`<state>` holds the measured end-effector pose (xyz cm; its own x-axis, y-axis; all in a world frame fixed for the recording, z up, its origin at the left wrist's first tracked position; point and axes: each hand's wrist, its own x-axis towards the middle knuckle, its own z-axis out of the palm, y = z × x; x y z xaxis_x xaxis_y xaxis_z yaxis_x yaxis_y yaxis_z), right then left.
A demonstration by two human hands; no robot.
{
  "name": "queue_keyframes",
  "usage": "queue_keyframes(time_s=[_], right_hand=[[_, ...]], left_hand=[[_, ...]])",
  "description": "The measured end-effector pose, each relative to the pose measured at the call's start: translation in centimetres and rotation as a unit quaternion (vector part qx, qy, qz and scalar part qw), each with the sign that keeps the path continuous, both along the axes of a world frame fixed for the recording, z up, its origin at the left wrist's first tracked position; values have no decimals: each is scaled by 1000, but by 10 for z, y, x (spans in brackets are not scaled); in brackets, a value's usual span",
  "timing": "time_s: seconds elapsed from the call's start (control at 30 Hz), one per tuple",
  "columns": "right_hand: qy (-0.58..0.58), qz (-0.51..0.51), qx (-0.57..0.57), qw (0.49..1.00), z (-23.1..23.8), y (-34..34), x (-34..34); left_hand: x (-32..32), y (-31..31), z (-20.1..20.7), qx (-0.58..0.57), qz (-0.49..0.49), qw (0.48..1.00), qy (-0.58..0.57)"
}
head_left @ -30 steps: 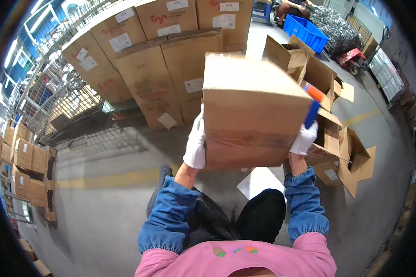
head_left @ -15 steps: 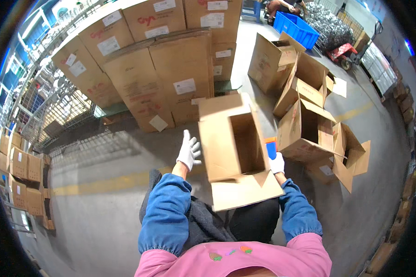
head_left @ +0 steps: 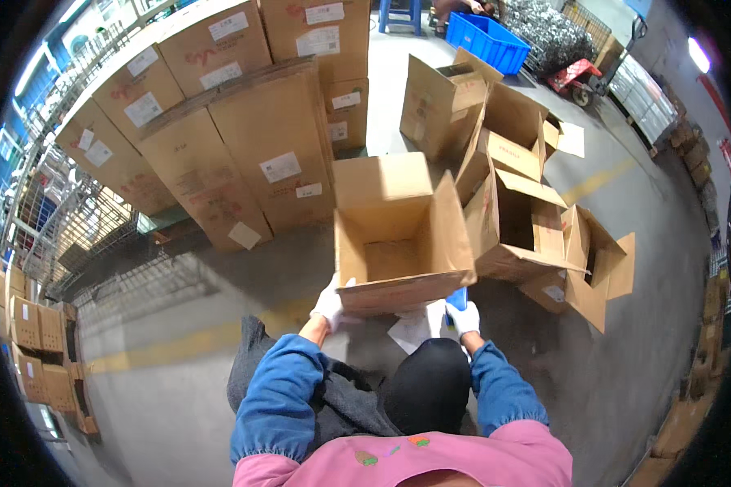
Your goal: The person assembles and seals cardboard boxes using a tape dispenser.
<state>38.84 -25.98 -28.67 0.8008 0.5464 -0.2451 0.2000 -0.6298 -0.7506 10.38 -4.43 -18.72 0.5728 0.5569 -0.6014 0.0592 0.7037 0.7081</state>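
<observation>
A cardboard box (head_left: 406, 296) stands in front of my knees with its mouth toward me and its inner bottom showing. One flap is folded out at the far side and another stands up on the right. My left hand (head_left: 330, 305), in a white glove, grips the box's near left corner, its fingers partly hidden. My white-gloved right hand (head_left: 464, 316) is closed around a blue tool (head_left: 458, 299), which looks like a tape dispenser, at the near right corner. White paper or film (head_left: 410, 331) shows below the box's near side.
Several opened cardboard boxes (head_left: 508, 219) crowd the floor on the right. Tall stacked cartons (head_left: 272, 138) rise ahead on the left, near a wire cage (head_left: 81, 215). Farther back are a blue crate (head_left: 487, 42), a metal heap (head_left: 544, 36) and a red pallet jack (head_left: 575, 77).
The box has turned and tipped so that its mouth faces me. My left hand has gone from spread and apart to holding its corner. My right hand still holds the blue tool, now lower.
</observation>
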Motion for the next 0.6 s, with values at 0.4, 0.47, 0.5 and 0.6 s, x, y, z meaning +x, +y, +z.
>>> queue_keyframes(time_s=[0.4, 0.47, 0.5, 0.6], right_hand=[[47, -172, 14, 984, -5, -106, -54], [23, -198, -65, 978, -8, -134, -41], [-4, -226, -102, 969, -11, -159, -28], [67, -159, -104, 980, 0, -137, -36]], left_hand=[[271, 15, -46, 117, 137, 979, -94], [309, -2, -25, 62, 84, 982, -157], [329, -15, 6, 7, 29, 982, -189], [266, 78, 13, 480, 113, 864, 105]])
